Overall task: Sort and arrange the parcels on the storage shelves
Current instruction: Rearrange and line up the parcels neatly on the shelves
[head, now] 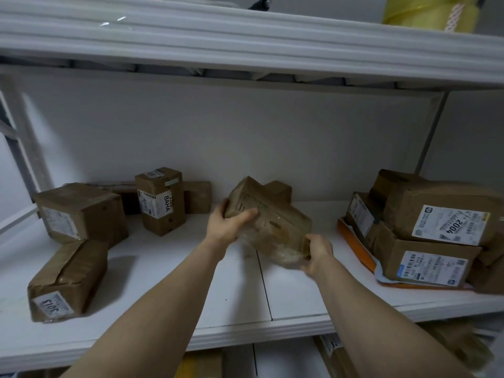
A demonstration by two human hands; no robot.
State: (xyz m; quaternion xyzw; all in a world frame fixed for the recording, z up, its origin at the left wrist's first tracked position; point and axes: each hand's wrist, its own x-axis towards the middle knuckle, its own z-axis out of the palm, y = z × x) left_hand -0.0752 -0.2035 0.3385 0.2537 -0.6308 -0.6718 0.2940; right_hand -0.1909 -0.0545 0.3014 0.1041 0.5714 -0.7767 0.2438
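You held a taped brown parcel (268, 222) tilted just above the middle of the white shelf (191, 282), w/ an upright box (161, 200) well to its left and a stack of labelled parcels (425, 230) at right. Your left hand (227, 226) gripped its upper-left end, fingers curled over the top face, while your right hand (317, 255) clasped the lower-right corner. Judging by the creased wrap, it was prob. stiff cardboard, light to moderate in weight, w/ glossy tape that could slip, so opposite corners looked the safest hold.
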